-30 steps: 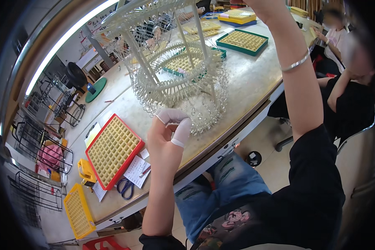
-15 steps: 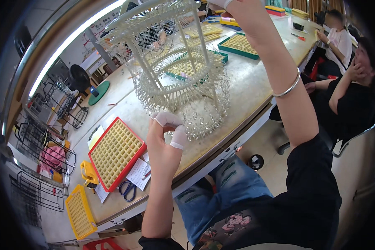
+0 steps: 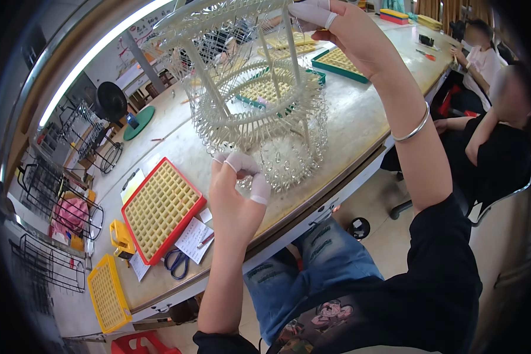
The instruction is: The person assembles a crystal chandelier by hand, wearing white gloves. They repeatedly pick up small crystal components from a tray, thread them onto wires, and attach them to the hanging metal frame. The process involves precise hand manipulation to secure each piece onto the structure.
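Note:
A pale, round tiered rack (image 3: 253, 121) stands before me on the table, ringed with many small hooks. Fine silvery chains or wire pieces hang from its tiers. White finger covers sit on the fingers of both my hands. My left hand (image 3: 236, 192) is at the rack's lower tier, with thumb and index finger curled together beside the dangling metal pieces. Whatever lies between those fingertips is too small to tell. High up, my right hand (image 3: 336, 29) has its fingers closed at the rack's upper rim, partly cut off by the picture's top edge.
A red-rimmed grid tray (image 3: 164, 209) lies left of my left hand, near a yellow tray (image 3: 109, 294), a yellow tool (image 3: 122, 239), scissors (image 3: 177, 263) and paper slips (image 3: 194, 241). Green-rimmed trays (image 3: 342, 64) are behind the rack. Co-workers (image 3: 504, 118) sit at the right.
My view has shifted slightly, so more of my right hand shows at the top. My left hand stays by the lower tier, its fingers a little more to the right.

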Action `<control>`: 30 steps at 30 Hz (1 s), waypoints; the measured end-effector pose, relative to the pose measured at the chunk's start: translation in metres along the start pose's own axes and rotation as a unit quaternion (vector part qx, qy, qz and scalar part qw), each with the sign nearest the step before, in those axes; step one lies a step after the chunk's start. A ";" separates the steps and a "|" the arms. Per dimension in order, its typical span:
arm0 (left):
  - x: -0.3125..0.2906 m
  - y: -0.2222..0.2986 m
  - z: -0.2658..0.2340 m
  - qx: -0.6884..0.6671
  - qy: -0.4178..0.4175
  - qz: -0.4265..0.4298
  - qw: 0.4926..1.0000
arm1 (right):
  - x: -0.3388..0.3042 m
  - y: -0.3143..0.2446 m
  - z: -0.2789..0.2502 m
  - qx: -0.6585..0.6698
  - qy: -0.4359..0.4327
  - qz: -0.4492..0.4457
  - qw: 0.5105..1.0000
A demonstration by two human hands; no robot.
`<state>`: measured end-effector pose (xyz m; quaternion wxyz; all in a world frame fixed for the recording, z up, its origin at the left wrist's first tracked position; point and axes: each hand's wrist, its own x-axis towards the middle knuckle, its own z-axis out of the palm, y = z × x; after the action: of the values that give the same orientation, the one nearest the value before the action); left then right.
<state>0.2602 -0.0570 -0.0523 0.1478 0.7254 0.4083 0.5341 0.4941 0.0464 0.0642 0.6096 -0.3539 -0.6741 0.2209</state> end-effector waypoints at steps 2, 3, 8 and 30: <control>0.002 -0.002 -0.001 0.053 0.019 0.010 0.998 | 0.000 -0.006 0.008 0.004 -0.010 -0.025 1.000; 0.002 -0.003 0.000 0.072 0.026 0.006 0.997 | -0.001 -0.011 0.009 0.005 0.006 -0.012 1.000; 0.003 -0.020 -0.006 0.098 0.055 -0.054 0.992 | -0.008 -0.024 0.020 0.031 0.023 0.002 0.999; 0.016 -0.031 -0.022 0.077 0.095 -0.123 0.985 | -0.020 -0.023 0.047 0.070 0.095 -0.019 0.993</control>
<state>0.2280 -0.0302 -0.0535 0.1162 0.6253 0.5464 0.5449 0.4434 0.0227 0.0604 0.6985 -0.3171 -0.6022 0.2213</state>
